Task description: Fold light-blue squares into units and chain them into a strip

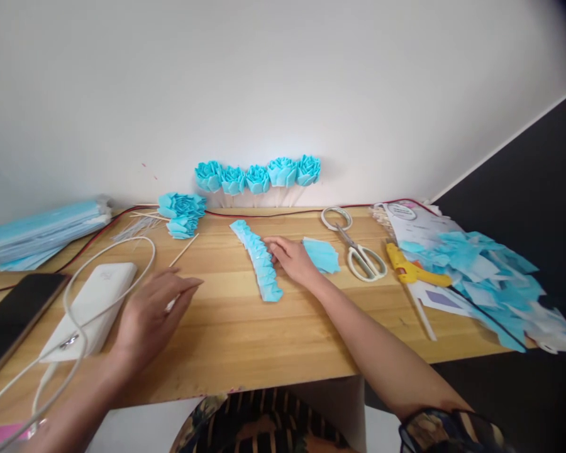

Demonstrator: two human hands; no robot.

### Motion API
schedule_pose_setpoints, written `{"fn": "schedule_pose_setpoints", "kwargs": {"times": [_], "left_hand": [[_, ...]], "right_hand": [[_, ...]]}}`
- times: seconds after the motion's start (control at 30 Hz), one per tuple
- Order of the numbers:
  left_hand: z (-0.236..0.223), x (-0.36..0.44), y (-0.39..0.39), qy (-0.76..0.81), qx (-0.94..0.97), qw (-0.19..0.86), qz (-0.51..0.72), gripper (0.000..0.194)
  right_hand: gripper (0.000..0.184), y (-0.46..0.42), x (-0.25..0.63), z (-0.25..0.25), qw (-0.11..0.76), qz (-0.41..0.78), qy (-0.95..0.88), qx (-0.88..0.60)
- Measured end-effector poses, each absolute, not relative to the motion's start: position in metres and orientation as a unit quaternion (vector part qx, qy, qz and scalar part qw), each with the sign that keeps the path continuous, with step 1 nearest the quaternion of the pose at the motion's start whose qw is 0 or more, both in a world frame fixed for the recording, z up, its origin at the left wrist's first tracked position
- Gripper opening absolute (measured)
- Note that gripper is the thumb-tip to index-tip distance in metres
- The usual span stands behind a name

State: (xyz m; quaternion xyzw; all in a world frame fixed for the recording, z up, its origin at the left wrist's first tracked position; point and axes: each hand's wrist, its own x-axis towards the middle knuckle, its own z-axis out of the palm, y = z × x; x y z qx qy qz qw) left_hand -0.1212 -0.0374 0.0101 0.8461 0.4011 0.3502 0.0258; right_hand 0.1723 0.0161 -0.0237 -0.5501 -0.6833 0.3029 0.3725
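In front of me a light-blue ruffled paper strip, made of overlapping pieces, lies lengthwise on the wooden table. My right hand is at the strip's right edge, with its thumb and fingers closed on it. To the left, my left hand hovers over the table, a little blurred, fingers stretched forward and apart. A thin pale stick shows just beyond its fingers, partly hidden by them. Cut light-blue pieces lie in a small stack right of my right hand.
Blue paper flowers on sticks lean against the wall; more flowers lie at left. Scissors, a tape roll, a yellow glue gun and loose blue pieces occupy the right. A power bank and phone lie left.
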Motion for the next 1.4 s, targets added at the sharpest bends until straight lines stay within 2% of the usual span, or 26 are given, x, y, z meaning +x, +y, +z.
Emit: {"fn": "schedule_pose_setpoints", "kwargs": {"times": [0.27,0.33,0.43,0.53,0.63,0.73,0.93,1.13,1.4], "left_hand": [[0.02,-0.044,-0.001,0.356,0.87,0.18,0.291,0.028],[0.013,-0.033,0.017,0.388,0.826,0.258,0.317,0.024],[0.003,-0.022,0.037,0.451,0.68,0.431,0.385,0.018],[-0.003,-0.02,0.042,0.453,0.551,0.542,0.443,0.024],[-0.003,-0.022,0.037,0.443,0.497,0.576,0.474,0.027],[-0.002,-0.026,0.033,0.449,0.467,0.605,0.462,0.025],[0.0,-0.027,0.034,0.417,0.335,0.745,0.399,0.011],[0.002,-0.022,0.03,0.336,0.261,0.86,0.282,0.026],[-0.006,-0.024,0.036,0.305,0.241,0.852,0.35,0.021]], "right_hand": [[0.031,0.016,0.173,-0.024,0.361,0.293,-0.698,-0.545],[0.031,0.014,0.173,-0.022,0.36,0.285,-0.705,-0.54],[0.031,0.013,0.172,-0.02,0.356,0.273,-0.71,-0.544],[0.033,0.013,0.171,-0.021,0.354,0.285,-0.702,-0.548],[0.034,0.014,0.17,-0.022,0.385,0.339,-0.667,-0.54],[0.038,0.014,0.17,-0.019,0.434,0.446,-0.581,-0.524],[0.046,0.012,0.17,-0.005,0.514,0.567,-0.426,-0.482],[0.049,0.009,0.168,-0.005,0.497,0.607,-0.41,-0.465],[0.072,0.003,0.161,-0.009,0.419,0.582,-0.526,-0.458]]}}
